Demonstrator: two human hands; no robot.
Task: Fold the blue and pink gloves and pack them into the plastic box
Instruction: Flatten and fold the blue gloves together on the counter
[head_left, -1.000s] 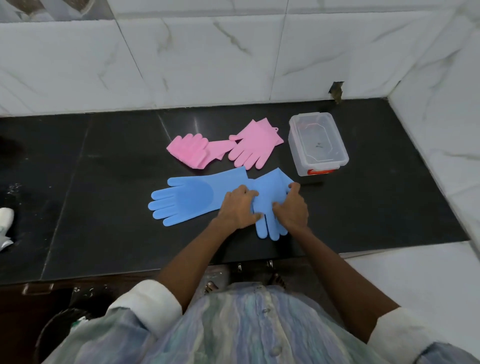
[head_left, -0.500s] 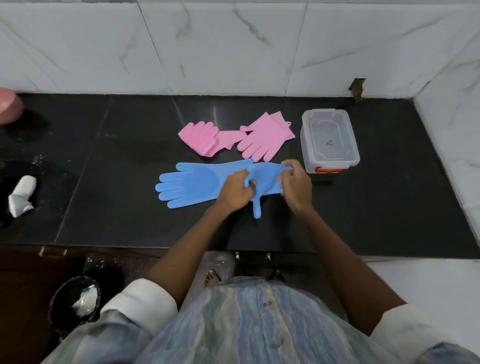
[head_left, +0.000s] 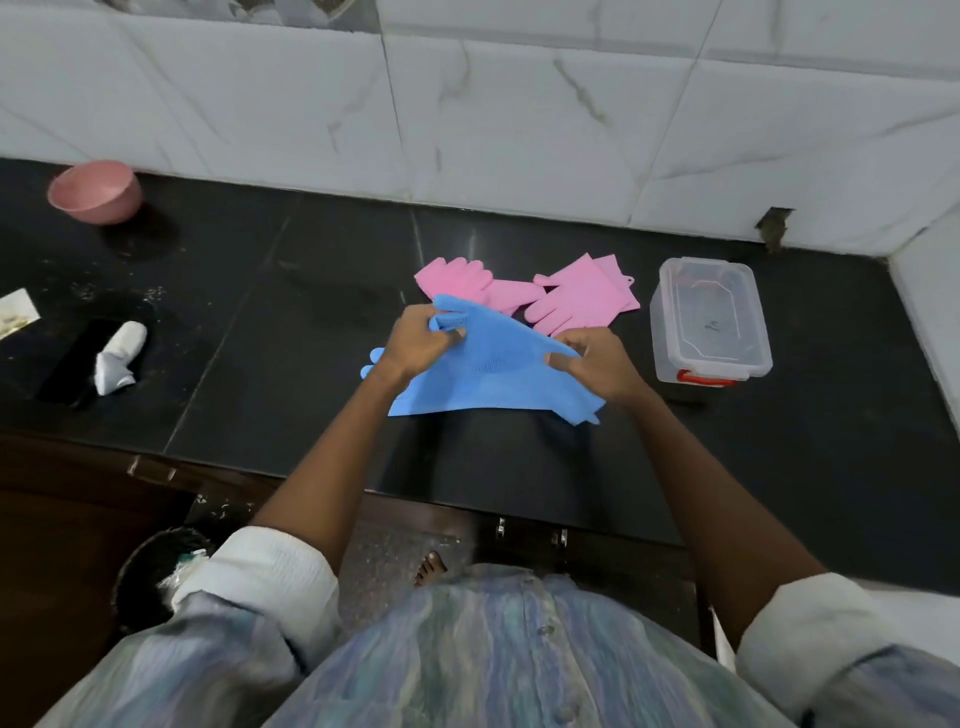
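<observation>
my left hand (head_left: 415, 340) grips the finger end of the blue gloves (head_left: 488, 369), fingers curled round the bunched rubber. my right hand (head_left: 597, 364) pinches the same blue sheet at its other side, thumb on top and fingers curled under. between my hands the blue rubber is stretched in a slanted sheet, its lower edge touching or just above the counter (head_left: 779, 467); i cannot tell which. a few blue fingertips poke out to the left of my left wrist, and more hang down below my right wrist. i cannot tell whether i hold one glove or two laid together.

the pink gloves (head_left: 530, 293) lie flat on the counter just behind the blue ones, toward the back wall, one with its fingers pointing to the left, the other beside it with fingers pointing toward me. the plastic box (head_left: 709, 325) stands near the back right corner of the counter, just right of the pink gloves, its clear lid on and a red latch on the near end.

toward the left end of the counter a pink bowl (head_left: 96, 191) sits against the back wall, and nearer the front edge a white rolled cloth (head_left: 118, 353) lies on a dark flat thing.
</observation>
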